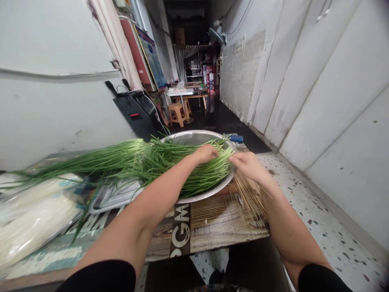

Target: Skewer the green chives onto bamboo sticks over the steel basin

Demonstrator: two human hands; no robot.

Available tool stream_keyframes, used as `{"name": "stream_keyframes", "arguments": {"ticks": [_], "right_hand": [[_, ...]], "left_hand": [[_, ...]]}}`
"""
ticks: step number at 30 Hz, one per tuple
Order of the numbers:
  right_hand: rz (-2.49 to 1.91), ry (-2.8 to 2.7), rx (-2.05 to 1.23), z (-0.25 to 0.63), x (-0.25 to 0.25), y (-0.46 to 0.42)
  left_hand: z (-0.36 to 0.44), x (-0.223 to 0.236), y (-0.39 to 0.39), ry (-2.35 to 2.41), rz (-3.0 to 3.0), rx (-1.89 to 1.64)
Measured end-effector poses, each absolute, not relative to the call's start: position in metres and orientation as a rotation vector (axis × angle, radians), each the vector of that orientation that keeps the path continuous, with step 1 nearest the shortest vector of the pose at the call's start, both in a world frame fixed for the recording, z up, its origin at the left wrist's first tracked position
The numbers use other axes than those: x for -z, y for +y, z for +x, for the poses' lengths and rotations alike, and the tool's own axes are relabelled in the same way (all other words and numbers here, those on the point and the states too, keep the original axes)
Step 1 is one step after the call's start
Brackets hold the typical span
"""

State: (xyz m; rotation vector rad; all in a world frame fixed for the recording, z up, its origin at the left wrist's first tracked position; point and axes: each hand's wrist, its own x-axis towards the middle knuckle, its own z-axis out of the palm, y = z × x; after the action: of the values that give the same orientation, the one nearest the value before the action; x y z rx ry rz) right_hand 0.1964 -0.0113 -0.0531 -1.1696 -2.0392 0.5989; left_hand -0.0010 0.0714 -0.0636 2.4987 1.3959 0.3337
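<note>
Losing sight of most of a bamboo skewer (267,192) behind the right hand (247,164); can see only the tail end by the wrist, can't make out the tip. Can't see the fingertips of the left hand (206,154) either, sunk among garlic chives (203,178); can't tell how firm a hold. Missing part of the steel bowl (202,198) behind the left forearm (154,202), plus much of the metal tray (118,192) under chives. Getting only part of a plastic-wrapped package (39,219) at the left edge. Can't identify the blue object (236,138) past the bowl's far rim.

Marking right hand as narrow, pinching the skewer at the pale chive ends by the bowl's right rim. Marking left hand as curled, on top of the chives, just left of the right hand. Placing chives in the bowl, under the left hand and up to the right fingertips, with more stretching left over the tray. Placing loose skewers (247,194) on the bench (219,211), right of the bowl.
</note>
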Motion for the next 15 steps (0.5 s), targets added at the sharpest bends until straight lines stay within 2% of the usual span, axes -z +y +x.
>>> {"name": "stream_keyframes", "arguments": {"ticks": [8,15], "right_hand": [[-1.248,-2.026,-0.519,0.197,0.056,-0.008],[-1.286,-2.011,-0.502,0.198,0.059,-0.005]], "left_hand": [[-0.001,0.072,0.072,1.227,2.523,-0.395],[-0.012,0.060,0.072,1.549,2.181,-0.997]]}}
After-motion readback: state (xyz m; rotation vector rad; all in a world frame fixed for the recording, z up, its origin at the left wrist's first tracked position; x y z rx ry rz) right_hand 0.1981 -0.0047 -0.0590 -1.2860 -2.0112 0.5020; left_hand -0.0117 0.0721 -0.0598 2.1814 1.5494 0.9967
